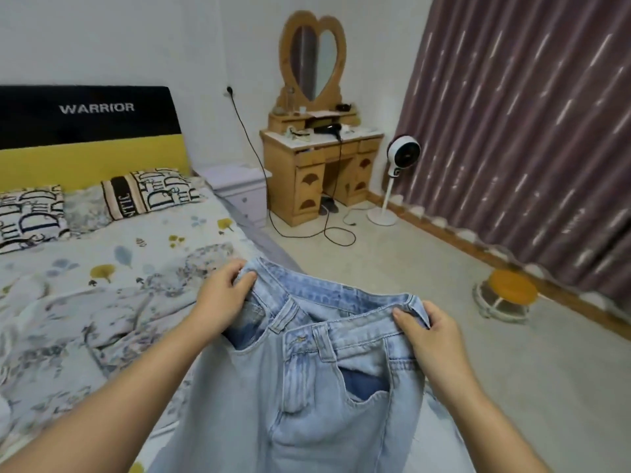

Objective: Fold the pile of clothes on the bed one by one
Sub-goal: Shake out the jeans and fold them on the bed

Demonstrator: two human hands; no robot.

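The light blue jeans (307,370) hung in the air near the camera, over the right edge of the bed (102,285). The left hand (222,295) and the right hand (430,336) each pinched the waistband at one side.

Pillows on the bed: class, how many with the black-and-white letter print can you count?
2. One pillow lies at the left edge of the view, below the yellow headboard; the other pillow lies to its right, nearer the nightstand. Others may lie out of view.
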